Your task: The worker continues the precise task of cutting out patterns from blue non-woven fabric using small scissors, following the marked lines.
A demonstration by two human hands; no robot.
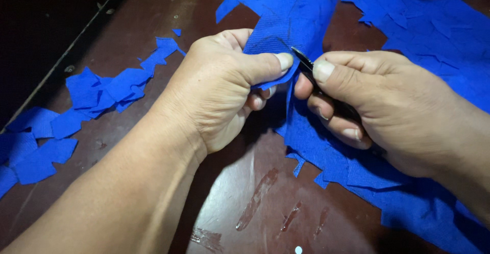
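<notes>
left hand (219, 88) pinching blue fabric (286, 24), right hand (377, 106) gripping dark tweezers (306, 62) at fabric edge

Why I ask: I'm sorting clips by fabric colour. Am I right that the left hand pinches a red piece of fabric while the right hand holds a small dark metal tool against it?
Not quite: the fabric is blue, not red, as the head view shows. The rest stands: the left hand pinches it between thumb and fingers, and the right hand holds a small dark metal tool against it.
</notes>
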